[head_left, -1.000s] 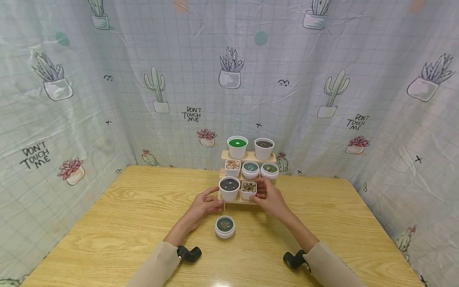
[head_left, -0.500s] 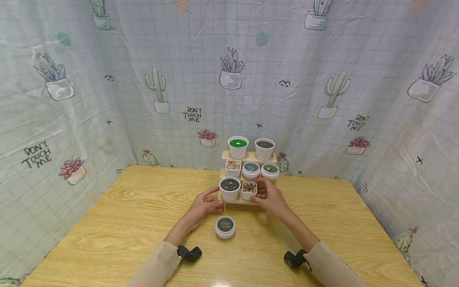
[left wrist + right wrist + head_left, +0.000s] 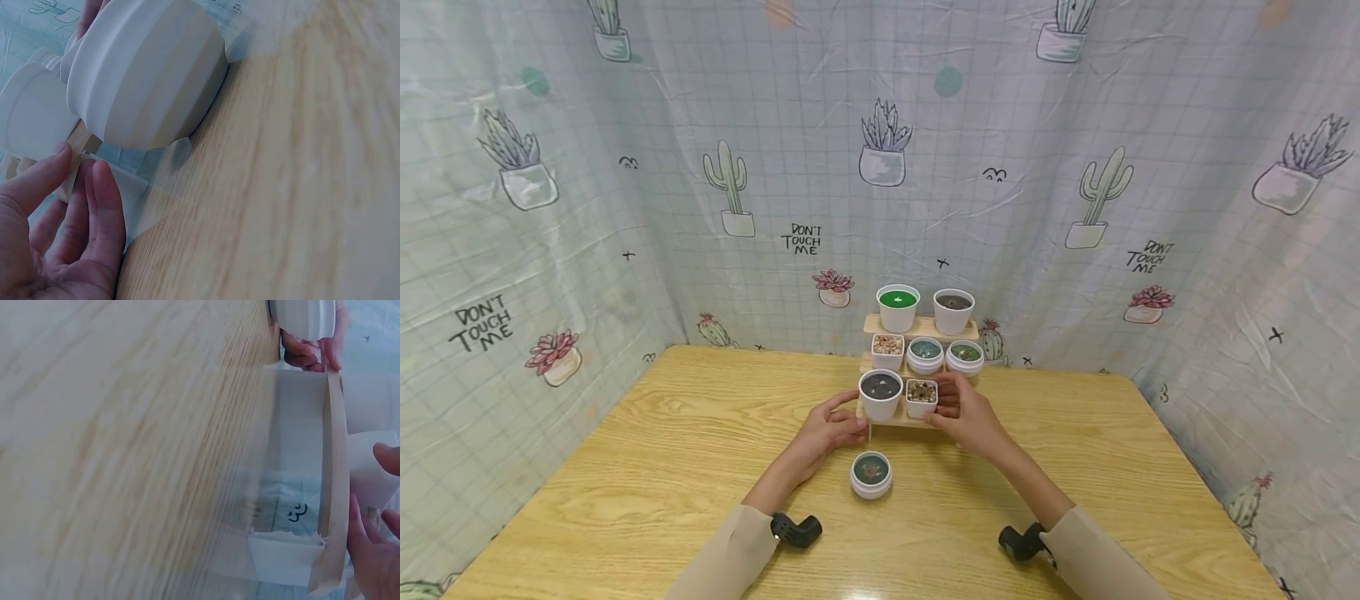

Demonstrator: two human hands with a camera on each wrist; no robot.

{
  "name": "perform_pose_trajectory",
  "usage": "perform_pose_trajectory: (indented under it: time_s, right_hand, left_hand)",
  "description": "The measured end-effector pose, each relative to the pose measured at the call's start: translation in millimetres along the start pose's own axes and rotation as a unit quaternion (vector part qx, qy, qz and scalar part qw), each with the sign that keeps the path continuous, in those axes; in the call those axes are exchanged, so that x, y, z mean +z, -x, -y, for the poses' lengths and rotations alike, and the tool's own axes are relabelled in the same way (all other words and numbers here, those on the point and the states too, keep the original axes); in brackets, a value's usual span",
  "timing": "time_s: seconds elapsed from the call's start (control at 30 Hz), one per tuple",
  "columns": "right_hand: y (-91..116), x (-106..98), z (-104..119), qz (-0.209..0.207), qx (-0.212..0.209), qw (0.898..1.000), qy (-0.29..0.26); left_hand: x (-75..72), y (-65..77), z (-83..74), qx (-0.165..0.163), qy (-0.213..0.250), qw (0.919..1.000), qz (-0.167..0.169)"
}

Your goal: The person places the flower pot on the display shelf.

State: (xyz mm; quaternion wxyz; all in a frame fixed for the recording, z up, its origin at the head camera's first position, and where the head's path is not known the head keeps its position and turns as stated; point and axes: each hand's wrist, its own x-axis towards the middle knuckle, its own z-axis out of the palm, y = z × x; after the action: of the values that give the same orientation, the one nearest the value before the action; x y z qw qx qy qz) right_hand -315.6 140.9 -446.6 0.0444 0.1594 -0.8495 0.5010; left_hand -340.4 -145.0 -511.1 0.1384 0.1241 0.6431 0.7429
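Note:
A three-step stand with pale wooden shelves holds several small white pots. My left hand pinches the left end of its lowest shelf; the left wrist view shows the thumb and fingertips meeting there. Beside those fingers, a round pot with a dark grey top stands on that shelf. My right hand holds a square pot filled with pebbles, thumb at its front and fingers at its right side. This pot sits against the shelf in the right wrist view.
On the table, in front of the stand, sits a low round pot with a green top. The upper shelves carry a green-topped pot, a grey-topped pot and several smaller ones. A cactus-print curtain hangs behind.
My right hand and forearm have shifted very slightly to the right. The left hand, the stand and the pots look the same as before.

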Motion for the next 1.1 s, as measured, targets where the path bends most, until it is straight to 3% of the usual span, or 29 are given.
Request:
perform_pose_trajectory:
  time_s: [0.2,0.5,0.73,0.9,1.1]
  right_hand:
    - [6.4,-4.7,1.9,0.008,0.001,1.000,-0.003]
    - [26.7,-13.9,12.3,-0.021,-0.005,1.000,0.022]
    - [41.8,-16.2,13.2,0.064,-0.032,0.997,0.037]
    - [45.3,-9.9,10.7,0.130,-0.053,0.990,0.005]
    - [45.0,4.3,11.1,0.184,-0.045,0.981,-0.028]
  left_hand:
    - [-0.2,0.5,-1.7,0.001,-0.002,1.0000,0.001]
    - [1.9,0.4,-5.4,0.000,-0.005,1.0000,0.001]
    - [1.2,-0.2,-4.8,-0.002,-0.002,1.0000,0.003]
    - [0.8,-0.3,-3.6,-0.002,-0.003,1.0000,0.002]
    - [0.8,1.0,-2.8,-0.004,-0.002,1.0000,-0.001]
